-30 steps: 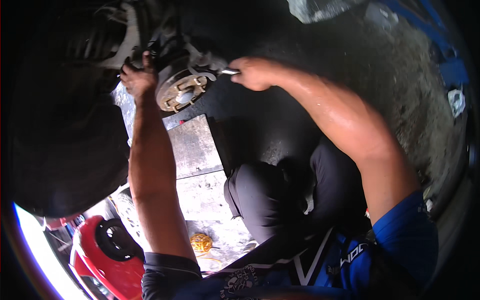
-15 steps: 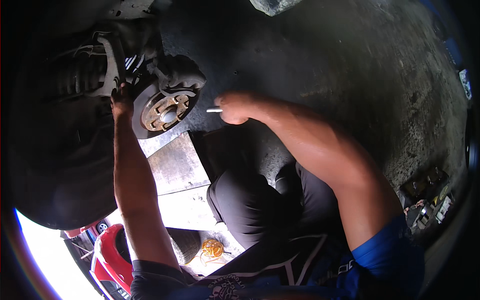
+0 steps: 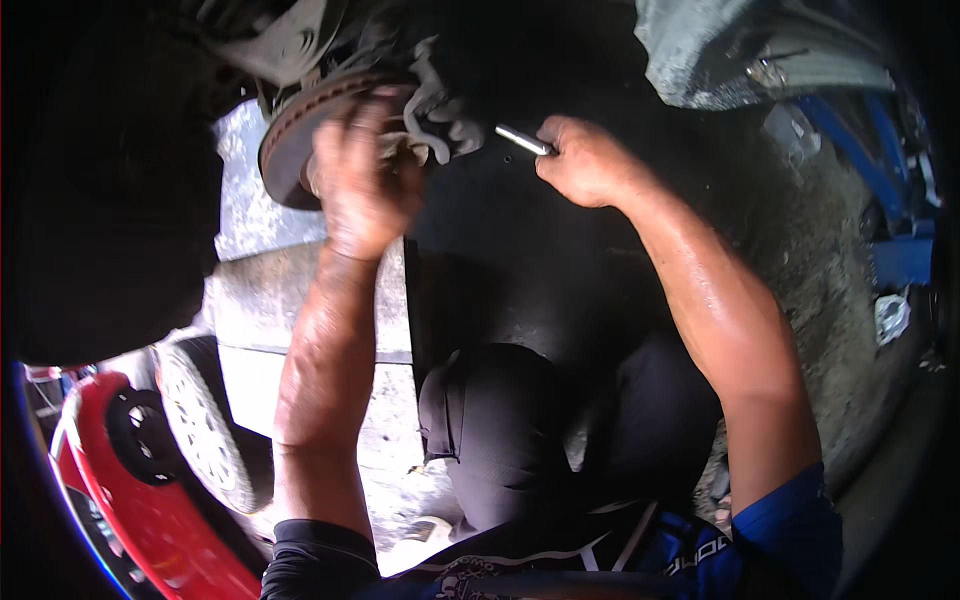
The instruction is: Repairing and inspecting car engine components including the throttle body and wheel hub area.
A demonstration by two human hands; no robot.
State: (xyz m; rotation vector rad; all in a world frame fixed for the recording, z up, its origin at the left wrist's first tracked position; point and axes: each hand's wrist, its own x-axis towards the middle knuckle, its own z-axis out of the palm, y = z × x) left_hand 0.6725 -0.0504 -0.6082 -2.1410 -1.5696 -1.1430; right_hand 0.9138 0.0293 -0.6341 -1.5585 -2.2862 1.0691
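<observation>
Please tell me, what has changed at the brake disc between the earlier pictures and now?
The left hand moved from the edge of the brake disc onto its face and now covers the hub. The right hand keeps its grip on the metal tool, pointed at the hub from the right.

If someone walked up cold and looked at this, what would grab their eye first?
Probably the two bare arms reaching up the middle of the picture: the left hand pressed on a rusty brake disc at upper left, the right hand gripping a slim silver tool aimed at the grey caliper beside it. After that, the bright red jack glowing in the lower left corner beside a loose wheel on the concrete.
</observation>
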